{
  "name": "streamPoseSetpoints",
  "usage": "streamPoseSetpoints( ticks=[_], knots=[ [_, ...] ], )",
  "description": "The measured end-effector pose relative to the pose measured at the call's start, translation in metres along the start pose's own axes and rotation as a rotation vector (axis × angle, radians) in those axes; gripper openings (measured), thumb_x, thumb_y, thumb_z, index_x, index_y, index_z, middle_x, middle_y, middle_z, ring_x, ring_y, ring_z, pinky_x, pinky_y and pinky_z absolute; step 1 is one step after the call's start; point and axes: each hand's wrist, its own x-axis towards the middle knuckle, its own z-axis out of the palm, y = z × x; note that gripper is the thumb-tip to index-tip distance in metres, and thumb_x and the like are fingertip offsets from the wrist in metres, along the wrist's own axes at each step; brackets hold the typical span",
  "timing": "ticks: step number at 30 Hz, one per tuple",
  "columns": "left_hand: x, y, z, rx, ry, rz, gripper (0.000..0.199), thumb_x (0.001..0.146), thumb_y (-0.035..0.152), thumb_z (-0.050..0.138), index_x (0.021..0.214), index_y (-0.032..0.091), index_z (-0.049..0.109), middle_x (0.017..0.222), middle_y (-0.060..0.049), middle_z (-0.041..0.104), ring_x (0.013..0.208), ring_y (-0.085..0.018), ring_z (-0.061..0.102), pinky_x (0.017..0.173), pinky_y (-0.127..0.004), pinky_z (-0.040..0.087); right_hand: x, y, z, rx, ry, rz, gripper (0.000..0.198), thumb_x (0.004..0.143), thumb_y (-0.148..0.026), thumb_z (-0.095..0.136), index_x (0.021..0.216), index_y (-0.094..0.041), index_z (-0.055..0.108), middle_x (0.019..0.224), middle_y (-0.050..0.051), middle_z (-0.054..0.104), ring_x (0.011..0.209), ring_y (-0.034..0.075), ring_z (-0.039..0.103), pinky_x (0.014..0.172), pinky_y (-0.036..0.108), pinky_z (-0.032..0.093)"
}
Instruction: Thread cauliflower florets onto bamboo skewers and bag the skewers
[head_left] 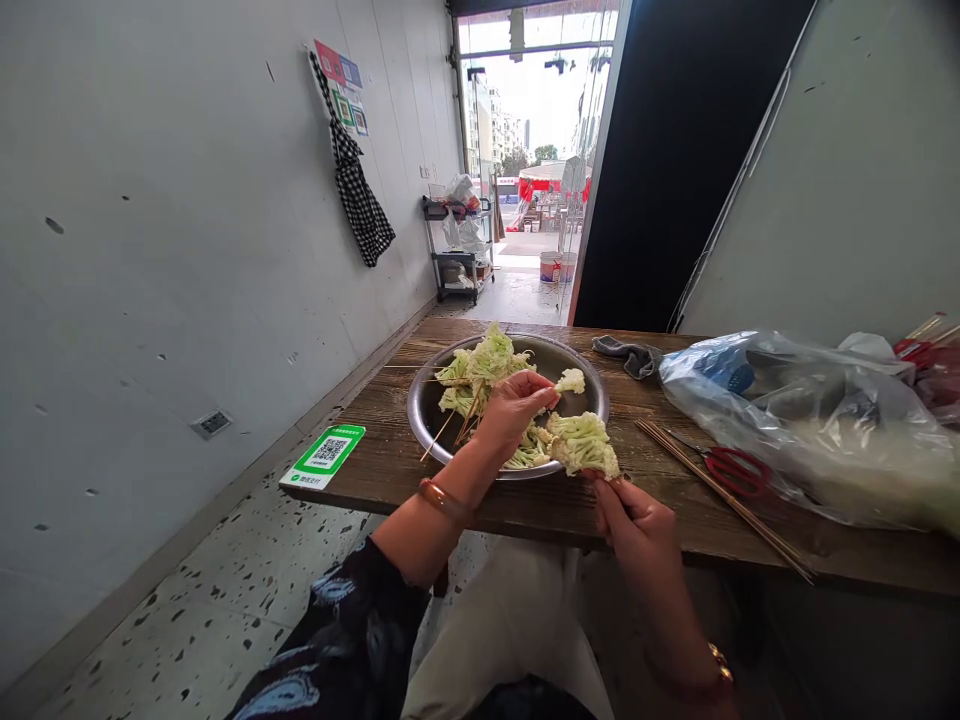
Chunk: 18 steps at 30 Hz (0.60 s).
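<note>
My left hand [517, 405] pinches a small cauliflower floret [571, 381] between thumb and fingers, above the metal basin [417, 410]. My right hand [637, 520] is closed at the lower end of a skewer of cauliflower [585, 442], its florets packed in a row over the basin's near right rim. The stick inside that row is mostly hidden by the florets and my fingers. Behind my left hand, several finished-looking cauliflower skewers [480, 362] lie piled in the basin, thin wooden sticks [442, 435] poking out over its rim.
Right of the basin lie a bundle of bare wooden skewers [724, 500], red-handled scissors [739, 471] and a large clear plastic bag [825, 400]. A grey cloth [630, 355] rests behind. A QR-code sign [322, 457] sits at the wooden table's [382, 400] left corner.
</note>
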Motion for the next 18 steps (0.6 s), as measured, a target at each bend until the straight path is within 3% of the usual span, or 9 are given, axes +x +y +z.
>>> streamPoseSetpoints(
  ticks=[10,18],
  knots=[
    [0.0018,0.0007,-0.0016,0.196,-0.043,0.038,0.012,0.068,0.024,0.072,0.073,0.014,0.066,0.069,0.000,0.065,0.068,-0.010,0.057,0.068,-0.024,0.044,-0.0012,0.0026,-0.0030,-0.058,0.046,-0.050,0.047,0.088,-0.047,0.056,0.051,-0.019,0.045,0.050,-0.004,0.043,0.050,0.010,0.038,0.051,0.024,0.029],
    [0.0031,0.0051,-0.0046,0.573,-0.070,0.211,0.008,0.075,0.023,0.064,0.071,0.016,0.067,0.071,0.000,0.065,0.070,-0.012,0.056,0.068,-0.024,0.043,-0.0035,-0.0024,-0.0038,-0.058,0.061,-0.015,0.047,0.088,-0.046,0.057,0.053,-0.019,0.044,0.052,-0.005,0.041,0.051,0.009,0.038,0.052,0.024,0.030]
  ],
)
